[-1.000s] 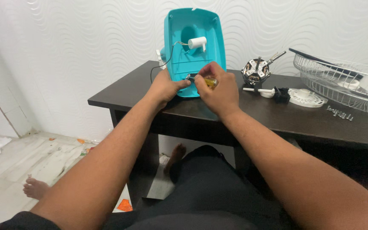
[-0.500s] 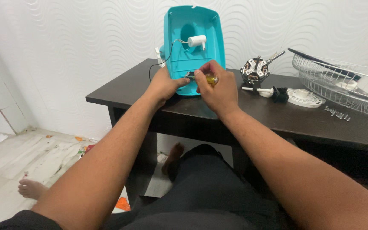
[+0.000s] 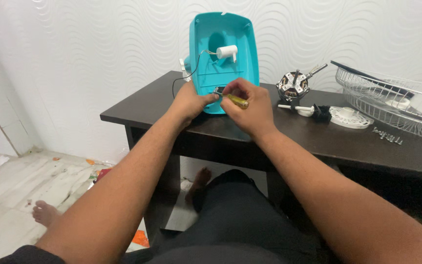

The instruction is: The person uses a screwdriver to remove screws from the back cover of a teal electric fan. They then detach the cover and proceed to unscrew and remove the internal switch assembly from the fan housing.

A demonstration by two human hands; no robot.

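White wallpaper with a raised wavy pattern backs a dark brown wooden table [image 3: 318, 139], and a person sits at it with both bare arms stretched forward. Standing upright near the table's front edge is a turquoise plastic fan housing [image 3: 223, 46], its hollow side facing the person, with a small white cylindrical capacitor [image 3: 226, 51] fixed inside on thin wires. The left hand [image 3: 189, 100] presses against the lower left edge of the housing, thumb reaching to a small dark metal part [image 3: 217, 91] at its bottom rim. The right hand [image 3: 249, 107] is closed around a screwdriver with a yellow translucent handle [image 3: 238, 101], fingers pinching near the shaft, whose tip meets that same dark part. Whether the left fingers actually clamp the part or only steady it, I cannot tell.

Just right of the hands sits a bare silver fan motor with a protruding shaft [image 3: 293, 84]. Beside it lie a white plastic rod with a black knob [image 3: 305, 108] and a round white slotted plastic disc [image 3: 348, 117]. A few small silver screws [image 3: 388, 137] rest further right, near a white wire fan guard [image 3: 391, 100] lying at the table's far end with a dark blade across it.

Below, the person's dark trousers [image 3: 230, 220] fill the foreground, a bare foot [image 3: 45, 212] rests on the pale tiled floor [image 3: 20, 186], and scraps of orange litter [image 3: 140, 238] lie near the table leg.
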